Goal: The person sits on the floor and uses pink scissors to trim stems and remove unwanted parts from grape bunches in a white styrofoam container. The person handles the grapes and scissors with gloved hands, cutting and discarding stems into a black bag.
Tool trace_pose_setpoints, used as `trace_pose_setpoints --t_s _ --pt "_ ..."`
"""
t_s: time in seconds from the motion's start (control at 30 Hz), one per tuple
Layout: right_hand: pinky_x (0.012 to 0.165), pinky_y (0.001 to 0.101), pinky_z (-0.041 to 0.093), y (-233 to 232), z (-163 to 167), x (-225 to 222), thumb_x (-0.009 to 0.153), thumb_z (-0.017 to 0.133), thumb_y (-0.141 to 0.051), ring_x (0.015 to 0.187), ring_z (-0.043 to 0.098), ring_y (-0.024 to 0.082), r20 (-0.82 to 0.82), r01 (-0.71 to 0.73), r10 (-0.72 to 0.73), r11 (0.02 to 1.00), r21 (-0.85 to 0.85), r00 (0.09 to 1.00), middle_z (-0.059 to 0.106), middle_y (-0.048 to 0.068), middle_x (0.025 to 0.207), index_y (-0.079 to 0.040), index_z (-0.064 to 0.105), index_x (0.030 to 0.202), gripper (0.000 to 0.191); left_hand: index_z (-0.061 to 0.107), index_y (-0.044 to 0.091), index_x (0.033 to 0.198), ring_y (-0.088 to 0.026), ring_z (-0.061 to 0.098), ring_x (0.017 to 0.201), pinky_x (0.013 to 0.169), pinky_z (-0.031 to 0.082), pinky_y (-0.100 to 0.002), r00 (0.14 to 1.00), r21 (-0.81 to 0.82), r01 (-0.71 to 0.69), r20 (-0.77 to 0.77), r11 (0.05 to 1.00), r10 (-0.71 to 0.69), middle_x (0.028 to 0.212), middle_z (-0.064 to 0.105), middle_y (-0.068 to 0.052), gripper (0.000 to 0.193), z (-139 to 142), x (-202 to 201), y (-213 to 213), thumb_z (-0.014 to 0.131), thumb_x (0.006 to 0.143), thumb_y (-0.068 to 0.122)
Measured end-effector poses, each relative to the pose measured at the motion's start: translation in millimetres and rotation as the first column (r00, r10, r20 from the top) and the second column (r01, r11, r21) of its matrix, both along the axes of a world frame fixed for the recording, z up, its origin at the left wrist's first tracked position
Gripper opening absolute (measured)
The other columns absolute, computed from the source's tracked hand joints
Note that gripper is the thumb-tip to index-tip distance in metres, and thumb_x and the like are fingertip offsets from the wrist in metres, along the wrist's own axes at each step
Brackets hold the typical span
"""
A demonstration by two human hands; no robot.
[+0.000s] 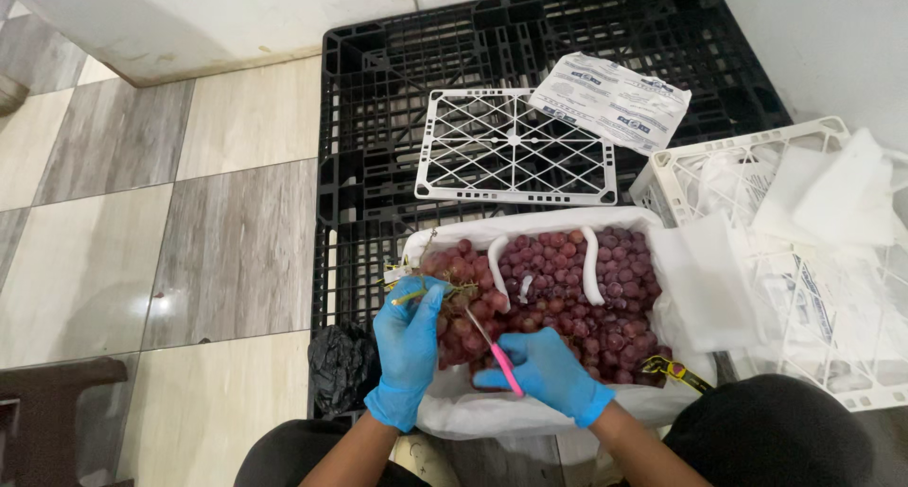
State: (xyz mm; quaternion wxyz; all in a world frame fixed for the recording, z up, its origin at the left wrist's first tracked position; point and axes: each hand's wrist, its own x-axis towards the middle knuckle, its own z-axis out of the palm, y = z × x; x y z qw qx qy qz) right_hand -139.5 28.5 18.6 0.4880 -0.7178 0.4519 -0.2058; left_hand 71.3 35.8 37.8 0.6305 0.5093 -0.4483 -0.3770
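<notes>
While both hands wear blue gloves, the left hand (409,345) closes its fingers around the green stem of a bunch of red grapes (463,303), pinching it at the near left part of the lined crate (445,411). The stem runs roughly left to right, its cut end pointing left past the thumb. The right hand (549,372) grips a pair of pink-handled scissors (492,347), fingers wrapped about the handles. Their long axis lies on a diagonal, handles near and right, blades pointing far and left toward the held bunch; whether the blades are parted cannot be told. More red grapes (586,298) fill the rest of the crate, with two white curved strips (592,260) lying over them. The crate rests on a black plastic pallet (378,99). On the pallet's far part lies a flat white lattice panel (515,147), touched at its right corner by a printed white sheet (610,99). To the right stands a white plastic crate (681,180) holding white paper and foam sheets (832,194). A crumpled black bag (342,364) sits just left of the left hand, on the pallet's near edge. Tiled floor (142,241) extends to the left.
</notes>
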Motion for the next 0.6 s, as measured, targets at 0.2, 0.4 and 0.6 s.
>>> trace_pose_setpoints --t_s 0.2,0.4,0.6 --pt "0.051 0.052 0.044 -1 9 -8 0.069 0.082 -0.05 0.057 0.06 0.041 -0.372 -0.107 -0.018 0.944 -0.312 0.928 0.062 0.014 0.057 -0.016 0.069 0.074 0.036 0.072 0.003 0.103 -0.004 0.055 0.078 0.064 0.044 -0.021 0.988 0.167 -0.012 -0.147 0.986 0.037 0.096 0.069 0.001 0.008 -2 2 2 0.067 0.098 0.003" --pt "0.054 0.0508 0.044 -2 11 -3 0.067 0.082 -0.046 0.055 0.062 0.039 -0.374 -0.187 0.003 0.87 -0.457 0.928 0.062 0.014 0.057 -0.018 0.072 0.083 0.034 0.072 0.001 0.105 -0.006 0.059 0.086 0.077 0.049 -0.023 0.996 0.105 0.019 -0.093 0.994 -0.009 0.098 0.069 -0.001 0.009 -5 -1 3 0.067 0.098 0.003" --pt "0.057 0.0497 0.043 2 8 1 0.068 0.083 -0.056 0.054 0.062 0.039 -0.412 -0.235 0.061 0.891 -0.387 0.909 0.062 0.013 0.058 -0.016 0.067 0.079 0.045 0.071 0.0 0.105 -0.009 0.06 0.09 0.083 0.05 -0.026 0.997 0.091 0.052 -0.068 0.994 -0.046 0.099 0.068 -0.002 0.009 -4 -7 4 0.067 0.099 0.003"
